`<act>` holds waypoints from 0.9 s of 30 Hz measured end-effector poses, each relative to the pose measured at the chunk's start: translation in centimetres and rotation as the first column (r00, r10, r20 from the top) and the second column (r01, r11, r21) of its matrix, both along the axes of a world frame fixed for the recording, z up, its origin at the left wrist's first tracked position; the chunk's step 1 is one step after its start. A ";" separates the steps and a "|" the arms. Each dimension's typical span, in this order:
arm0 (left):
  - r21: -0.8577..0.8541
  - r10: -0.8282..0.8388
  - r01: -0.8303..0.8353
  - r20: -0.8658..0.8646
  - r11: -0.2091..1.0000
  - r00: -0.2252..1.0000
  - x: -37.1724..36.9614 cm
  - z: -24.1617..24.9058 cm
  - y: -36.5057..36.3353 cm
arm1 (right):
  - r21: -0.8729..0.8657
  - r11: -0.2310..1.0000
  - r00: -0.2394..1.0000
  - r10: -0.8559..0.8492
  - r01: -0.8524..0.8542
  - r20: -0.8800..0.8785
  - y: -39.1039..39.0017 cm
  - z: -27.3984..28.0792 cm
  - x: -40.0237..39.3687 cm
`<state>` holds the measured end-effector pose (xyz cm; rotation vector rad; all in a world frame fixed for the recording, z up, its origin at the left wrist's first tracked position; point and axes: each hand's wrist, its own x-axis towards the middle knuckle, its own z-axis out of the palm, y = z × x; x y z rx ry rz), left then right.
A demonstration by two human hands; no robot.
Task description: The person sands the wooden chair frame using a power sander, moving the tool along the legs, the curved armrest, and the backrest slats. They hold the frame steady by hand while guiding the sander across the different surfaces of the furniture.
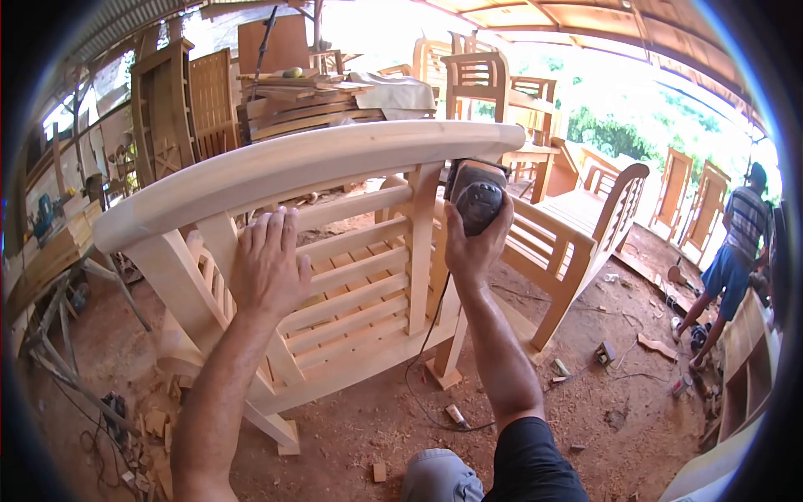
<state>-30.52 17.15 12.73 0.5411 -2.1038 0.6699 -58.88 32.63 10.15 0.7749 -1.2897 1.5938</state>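
Note:
A bare wooden chair (309, 155) with a curved top rail and horizontal slats stands tilted before me. My right hand (477, 233) is wrapped round a black electric sander (479, 201). The sander's pad is up against the frame just under the right end of the curved rail, and its cord hangs down from it to the dirt floor. On the left upright (219, 243) of the chair, my left hand (272, 268) lies with its fingers stretched upward and its thumb out to the right. Nothing shows in that hand.
Behind stands a second slatted wooden bench (577, 226), with more chairs (477, 79) at the back. Planks (309, 105) are stacked at the rear left. A person (740, 234) in a striped shirt stands at right. Cords, offcuts and a small block (605, 353) lie on the ground.

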 end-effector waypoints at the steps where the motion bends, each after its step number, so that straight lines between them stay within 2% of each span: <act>1: 0.003 0.000 0.000 0.003 1.000 1.000 0.0 0.0 0.0 | 0.005 1.000 1.000 -0.009 0.009 -0.005 0.1 0.1 0.0; 9: 0.039 -0.020 0.020 -0.007 0.999 1.000 -0.1 0.2 0.2 | 0.093 0.996 1.000 -0.019 0.018 0.013 1.2 -0.5 -0.1; 12: 0.045 -0.019 0.020 -0.016 0.999 1.000 -0.3 0.2 0.1 | 0.125 0.990 0.998 -0.060 0.060 -0.004 1.3 -2.7 -0.9; 15: 0.030 -0.018 0.019 -0.028 0.999 0.999 -0.5 -0.2 -0.1 | 0.132 0.991 0.998 -0.022 0.013 0.067 1.7 -4.8 -1.1; 20: 0.031 -0.022 0.024 -0.076 0.999 0.997 -1.3 -0.3 0.1 | 0.138 0.989 0.997 0.036 -0.046 0.073 2.2 -8.1 -2.1; 24: 0.041 -0.003 0.006 -0.079 0.999 0.997 -1.5 -0.1 0.4 | 0.151 0.988 0.999 0.033 -0.034 0.009 1.9 -7.9 -1.5; 27: 0.022 -0.006 0.008 -0.076 1.000 0.997 -1.3 -0.1 0.3 | 0.115 0.993 0.999 0.025 -0.030 0.042 1.4 -5.5 -1.1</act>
